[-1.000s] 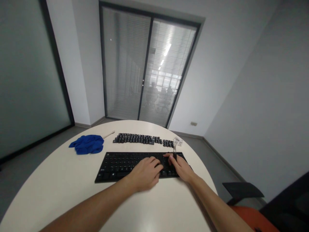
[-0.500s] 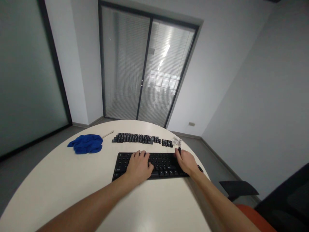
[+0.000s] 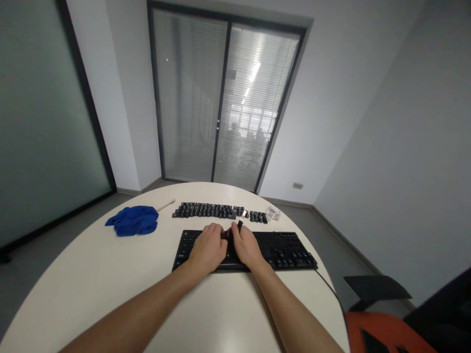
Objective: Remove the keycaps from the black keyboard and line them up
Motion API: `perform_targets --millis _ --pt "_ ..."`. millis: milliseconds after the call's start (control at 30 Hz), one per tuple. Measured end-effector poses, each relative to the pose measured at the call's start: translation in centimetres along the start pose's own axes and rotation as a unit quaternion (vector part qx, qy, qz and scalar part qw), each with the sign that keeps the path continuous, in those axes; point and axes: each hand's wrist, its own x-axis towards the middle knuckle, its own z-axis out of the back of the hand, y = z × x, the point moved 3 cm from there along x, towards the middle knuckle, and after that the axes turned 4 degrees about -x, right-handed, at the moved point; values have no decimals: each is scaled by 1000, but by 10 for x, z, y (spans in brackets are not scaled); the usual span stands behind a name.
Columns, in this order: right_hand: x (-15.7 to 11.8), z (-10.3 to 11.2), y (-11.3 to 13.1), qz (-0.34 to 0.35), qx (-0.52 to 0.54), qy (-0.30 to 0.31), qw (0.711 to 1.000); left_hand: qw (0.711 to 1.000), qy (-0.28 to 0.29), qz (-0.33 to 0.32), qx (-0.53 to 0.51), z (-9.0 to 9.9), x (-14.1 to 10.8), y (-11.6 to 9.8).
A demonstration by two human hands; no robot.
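A black keyboard (image 3: 281,245) lies across the white round table, with caps gone from much of it and some still on at its right end. Both hands are together over its left-middle part. My right hand (image 3: 247,246) is closed on a keycap puller (image 3: 241,223), whose black handle leads to shiny wire ends pointing away from me. Against it, my left hand (image 3: 209,248) has its fingers curled over the keys; something dark shows by the thumb, too small to name. Behind the keyboard, removed keycaps (image 3: 206,210) stand in rows.
A crumpled blue cloth (image 3: 136,220) lies at the left, a thin white stick (image 3: 166,205) beside it. Clear plastic pieces (image 3: 273,213) sit right of the keycaps. The keyboard cable (image 3: 331,290) runs off the right edge toward an orange-seated chair (image 3: 379,333).
My right hand has moved left with the keycap puller, from the keyboard's right part to beside my left hand. My left hand's fingers have drawn in, and its thumb sits closer to them.
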Motion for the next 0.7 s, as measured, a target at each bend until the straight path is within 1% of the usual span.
perform_targets --millis 67,167,200,267,300,367,433,467,533,567,600,633,700 --pt "1 2 -3 -5 27 8 1000 1000 -5 -5 -9 1 2 2" --pt "4 6 -7 -18 41 10 999 1000 8 -10 -22 4 8 12" --pt "5 7 -8 -19 42 9 999 1000 12 0 -26 6 10 17" --pt "7 7 -9 -21 44 8 999 997 30 56 -38 12 12 31" --pt "8 7 -10 -22 45 8 999 996 44 72 -37 15 13 37" --pt "10 7 -11 -25 47 7 999 994 77 73 -37 22 10 48" --pt "10 7 -11 -27 46 4 999 992 106 46 -46 29 5 57" --pt "10 7 -12 -27 46 2 999 991 118 11 -61 33 1 60" --pt "9 7 -12 -29 43 5 999 990 108 -47 -79 40 -7 67" --pt "9 7 -12 -30 43 6 999 990 99 -63 -83 44 -11 73" --pt "8 7 -13 -30 44 7 999 990 89 -71 -89 47 -15 78" --pt "8 7 -13 -28 49 2 998 988 93 -76 -95 49 -19 84" --pt "8 8 -15 -27 56 -5 998 984 121 -83 -99 52 -27 95"
